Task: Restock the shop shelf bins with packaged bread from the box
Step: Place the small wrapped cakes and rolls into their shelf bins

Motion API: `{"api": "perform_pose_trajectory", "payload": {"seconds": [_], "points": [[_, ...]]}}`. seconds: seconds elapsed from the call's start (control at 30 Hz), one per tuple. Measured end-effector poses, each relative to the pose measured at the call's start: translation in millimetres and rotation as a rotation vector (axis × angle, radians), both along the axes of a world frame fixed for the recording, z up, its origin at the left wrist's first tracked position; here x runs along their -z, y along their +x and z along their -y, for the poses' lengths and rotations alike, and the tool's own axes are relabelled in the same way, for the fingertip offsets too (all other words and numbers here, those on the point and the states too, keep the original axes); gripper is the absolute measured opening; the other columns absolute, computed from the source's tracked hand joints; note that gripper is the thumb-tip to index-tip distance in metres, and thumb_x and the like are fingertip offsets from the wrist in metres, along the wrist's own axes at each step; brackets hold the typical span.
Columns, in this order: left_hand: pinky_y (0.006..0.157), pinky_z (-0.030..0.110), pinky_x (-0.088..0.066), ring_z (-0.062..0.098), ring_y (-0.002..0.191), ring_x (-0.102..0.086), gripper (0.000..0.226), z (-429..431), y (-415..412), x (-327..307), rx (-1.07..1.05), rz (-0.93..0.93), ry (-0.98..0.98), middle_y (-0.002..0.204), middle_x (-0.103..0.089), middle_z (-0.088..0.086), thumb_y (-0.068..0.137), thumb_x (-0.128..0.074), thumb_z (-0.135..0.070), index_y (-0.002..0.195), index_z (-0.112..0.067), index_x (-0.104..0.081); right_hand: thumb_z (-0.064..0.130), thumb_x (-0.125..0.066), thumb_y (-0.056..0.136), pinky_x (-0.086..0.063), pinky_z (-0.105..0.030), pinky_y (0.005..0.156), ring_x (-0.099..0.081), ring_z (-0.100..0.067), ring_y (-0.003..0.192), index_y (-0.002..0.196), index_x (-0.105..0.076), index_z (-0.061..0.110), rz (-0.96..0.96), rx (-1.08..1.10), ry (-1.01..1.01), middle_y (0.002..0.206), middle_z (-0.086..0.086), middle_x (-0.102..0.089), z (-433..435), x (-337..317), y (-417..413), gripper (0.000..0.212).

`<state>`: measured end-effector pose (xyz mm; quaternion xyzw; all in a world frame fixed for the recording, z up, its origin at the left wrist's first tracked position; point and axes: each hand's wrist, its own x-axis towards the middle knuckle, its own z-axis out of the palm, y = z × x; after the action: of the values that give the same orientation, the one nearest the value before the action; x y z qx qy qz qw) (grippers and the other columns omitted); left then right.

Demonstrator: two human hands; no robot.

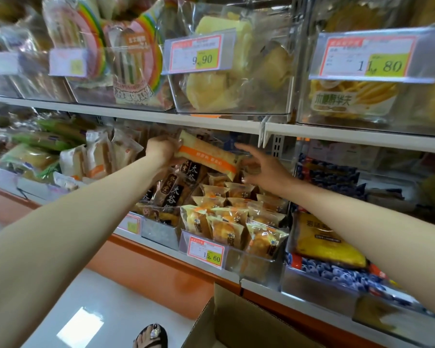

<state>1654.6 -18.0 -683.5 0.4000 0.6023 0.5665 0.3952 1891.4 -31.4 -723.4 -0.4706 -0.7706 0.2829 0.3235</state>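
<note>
My left hand (pixel 162 149) grips one end of a long bread pack (pixel 206 154), pale yellow with an orange band, held slanted above the lower shelf's middle bins. My right hand (pixel 264 167) hovers at the pack's other end, fingers spread and relaxed, just touching or near it. Below sit a clear bin (pixel 251 262) of small orange-wrapped buns and dark brown bread packs (pixel 171 189). The cardboard box (pixel 226 320) stands open at the bottom of the view, its inside mostly out of sight.
An upper shelf (pixel 211 120) carries clear bins of yellow bread and price tags (pixel 196 54). Left of my hands lie green and white bread packs (pixel 68 151). Blue-patterned packs (pixel 332 270) fill the right bin. My sandalled foot (pixel 151 335) stands on the white floor.
</note>
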Motion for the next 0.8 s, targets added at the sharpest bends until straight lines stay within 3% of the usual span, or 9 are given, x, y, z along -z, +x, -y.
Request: {"api": "perform_pose_trajectory", "payload": {"seconds": [0.07, 0.13, 0.23, 0.33, 0.4, 0.53, 0.6, 0.7, 0.8], "points": [[0.040, 0.027, -0.053, 0.023, 0.068, -0.058, 0.004, 4.7, -0.2, 2.3, -0.003, 0.116, -0.040, 0.084, -0.053, 0.009, 0.092, -0.054, -0.004, 0.093, -0.003, -0.050, -0.003, -0.068, 0.080, -0.040, -0.023, 0.090, -0.044, -0.019, 0.128, 0.140, -0.041, 0.034, -0.014, -0.007, 0.009, 0.137, -0.002, -0.049, -0.2, 2.0, -3.0, 0.075], [0.037, 0.025, -0.051, 0.021, 0.068, -0.058, 0.011, 6.2, -4.1, 5.6, 0.009, 0.223, -0.083, 0.084, -0.053, 0.010, 0.092, -0.054, -0.003, 0.083, -0.004, -0.049, -0.006, -0.065, 0.081, -0.041, -0.014, 0.082, -0.042, -0.018, 0.128, 0.140, -0.040, 0.035, -0.040, -0.015, 0.003, 0.143, -0.003, -0.044, 0.2, 3.2, -3.9, 0.076], [0.036, 0.024, -0.050, 0.020, 0.069, -0.059, 0.006, 7.9, -5.0, 8.9, 0.037, 0.246, -0.138, 0.085, -0.054, 0.011, 0.090, -0.057, -0.004, 0.091, -0.002, -0.051, -0.007, -0.066, 0.080, -0.043, -0.011, 0.079, -0.044, -0.014, 0.122, 0.139, -0.041, 0.036, -0.082, -0.017, 0.019, 0.142, -0.002, -0.045, 2.6, 2.3, -7.0, 0.078], [0.039, 0.022, -0.052, 0.020, 0.069, -0.060, 0.009, 9.9, -0.3, 8.8, 0.079, 0.138, -0.124, 0.092, -0.056, 0.013, 0.092, -0.054, -0.006, 0.100, -0.003, -0.053, 0.001, -0.071, 0.078, -0.041, -0.027, 0.096, -0.047, -0.020, 0.122, 0.133, -0.051, 0.029, -0.144, 0.059, 0.058, 0.134, -0.004, -0.053, 5.2, -0.1, -7.5, 0.065], [0.043, 0.021, -0.054, 0.020, 0.066, -0.061, 0.009, 9.7, 1.2, 9.6, 0.117, 0.041, -0.078, 0.099, -0.056, 0.014, 0.094, -0.054, -0.012, 0.100, -0.006, -0.056, 0.009, -0.071, 0.081, -0.042, -0.031, 0.099, -0.051, -0.022, 0.120, 0.129, -0.056, 0.023, -0.186, 0.082, 0.069, 0.128, -0.004, -0.057, 7.3, -2.7, -4.9, 0.052], [0.066, 0.025, -0.055, 0.014, 0.073, -0.060, 0.042, 10.3, -2.2, 13.8, 0.286, -0.167, -0.096, 0.091, -0.059, 0.004, 0.090, -0.056, -0.042, 0.119, -0.013, -0.053, 0.028, -0.064, 0.088, -0.040, -0.030, 0.099, -0.054, -0.021, 0.117, 0.125, -0.059, 0.013, -0.160, 0.154, 0.026, 0.125, -0.006, -0.061, 8.4, -1.1, 1.1, 0.041], [0.071, 0.027, -0.052, 0.013, 0.077, -0.059, 0.039, 10.2, -1.9, 18.4, 0.324, -0.317, -0.081, 0.091, -0.059, 0.002, 0.085, -0.064, -0.038, 0.115, -0.016, -0.055, 0.044, -0.061, 0.085, -0.040, -0.039, 0.104, -0.055, -0.021, 0.115, 0.120, -0.063, 0.014, -0.123, 0.192, 0.039, 0.123, -0.007, -0.062, 7.8, 1.3, 2.7, 0.047], [0.046, 0.015, -0.042, 0.011, 0.061, -0.052, 0.028, 10.9, 0.4, 22.2, 0.306, -0.388, -0.045, 0.082, -0.058, 0.005, 0.082, -0.070, -0.026, 0.104, -0.013, -0.059, 0.038, -0.057, 0.090, -0.044, -0.028, 0.094, -0.058, -0.014, 0.099, 0.116, -0.065, 0.011, -0.160, 0.201, 0.048, 0.114, -0.008, -0.066, 8.4, 1.0, 5.0, 0.039], [0.037, 0.013, -0.035, 0.013, 0.061, -0.049, 0.035, 9.4, 5.5, 22.5, 0.271, -0.421, -0.032, 0.083, -0.060, 0.008, 0.084, -0.068, -0.030, 0.111, -0.010, -0.059, 0.028, -0.056, 0.093, -0.047, -0.014, 0.073, -0.064, -0.022, 0.096, 0.116, -0.062, 0.008, -0.240, 0.162, -0.009, 0.103, -0.008, -0.066, 8.9, -0.8, 5.6, 0.031]]}}
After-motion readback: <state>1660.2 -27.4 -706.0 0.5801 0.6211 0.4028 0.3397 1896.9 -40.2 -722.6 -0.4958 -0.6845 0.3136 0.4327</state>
